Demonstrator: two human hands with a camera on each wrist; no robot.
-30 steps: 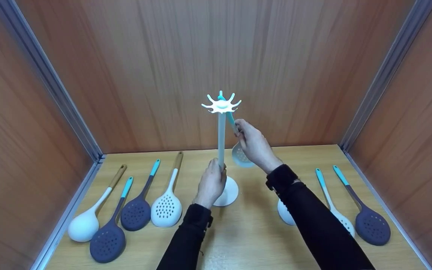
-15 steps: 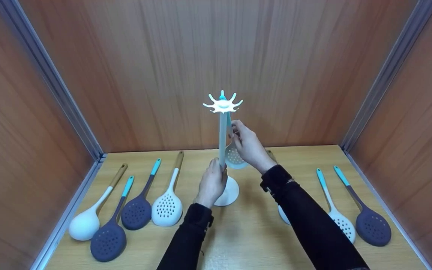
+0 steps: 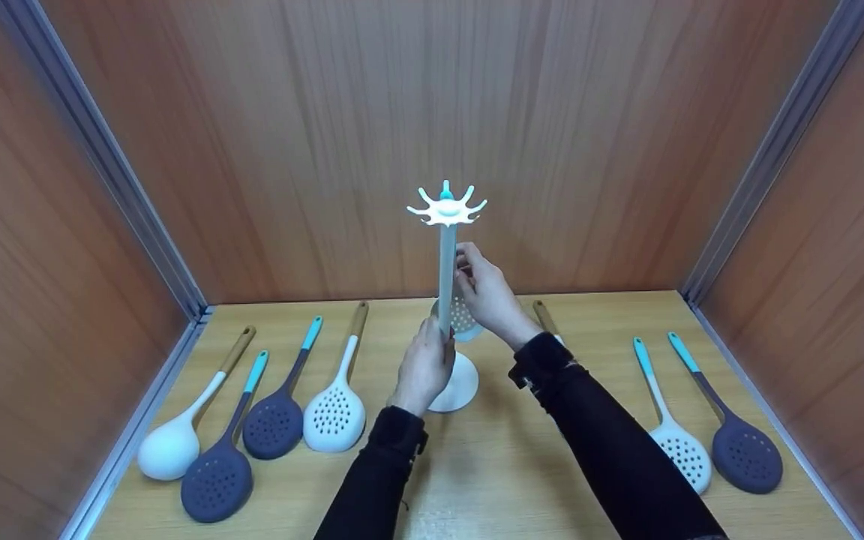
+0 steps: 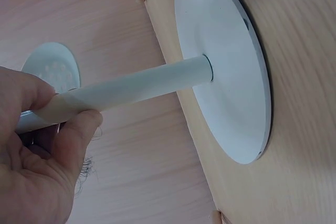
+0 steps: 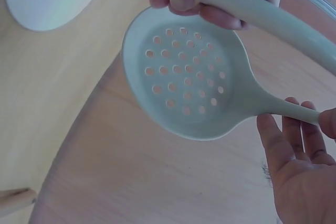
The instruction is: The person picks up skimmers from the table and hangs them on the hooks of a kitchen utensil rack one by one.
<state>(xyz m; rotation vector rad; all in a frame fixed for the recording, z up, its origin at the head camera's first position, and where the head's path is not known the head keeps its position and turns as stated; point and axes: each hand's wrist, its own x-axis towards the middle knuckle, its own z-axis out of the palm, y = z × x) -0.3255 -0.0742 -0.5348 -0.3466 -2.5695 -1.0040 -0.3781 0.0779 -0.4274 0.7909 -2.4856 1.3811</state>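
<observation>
- Head view: the left hand (image 3: 424,364) grips the pole of the white stand (image 3: 448,274), just above its round base (image 3: 458,386) on the table (image 3: 477,487).
- Same view: the right hand (image 3: 490,296) is just beyond the pole, fingers bent at the pierced skimmer (image 3: 467,319), whose bowl is partly hidden behind pole and hand.
- Left on the table: a white ladle (image 3: 169,450), two dark turners (image 3: 216,484) with blue ends, and a white turner (image 3: 334,416) with a wooden handle.
- Right: a white slotted spoon (image 3: 683,454), a dark slotted turner (image 3: 747,454), and a wooden handle (image 3: 544,315) partly behind the sleeve (image 3: 589,427).
- Left wrist view: thumb and finger pinch the pole; the base lies flat, the skimmer's bowl beyond the hand.
- Right wrist view: the right hand pinches the skimmer's neck between thumb and fingers; the bowl is off the table, beside the pole.
</observation>
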